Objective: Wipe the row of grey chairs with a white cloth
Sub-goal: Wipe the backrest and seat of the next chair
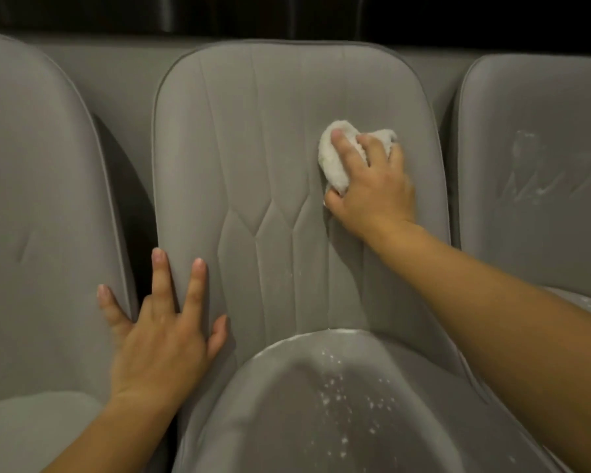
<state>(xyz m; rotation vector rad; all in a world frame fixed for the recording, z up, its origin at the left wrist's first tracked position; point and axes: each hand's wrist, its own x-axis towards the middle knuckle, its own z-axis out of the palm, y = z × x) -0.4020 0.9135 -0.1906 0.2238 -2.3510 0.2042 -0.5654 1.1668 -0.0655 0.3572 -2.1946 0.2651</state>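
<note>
Two bare hands work on the middle grey chair (270,158): the right hand (372,186) has its grip clenched on a bunched white cloth (333,158), pressing it against the right part of the backrest, while the left hand (157,332) lies released, fingers spread flat over the backrest's lower left edge. White specks dot the middle chair's seat (321,404) below. A left chair (41,199) and a right chair (533,148), smeared with pale streaks, stand just beside it.

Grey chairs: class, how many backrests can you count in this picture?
3: the left chair at the left edge, the middle chair in the centre, the right chair at the right edge. More may lie outside the frame.
</note>
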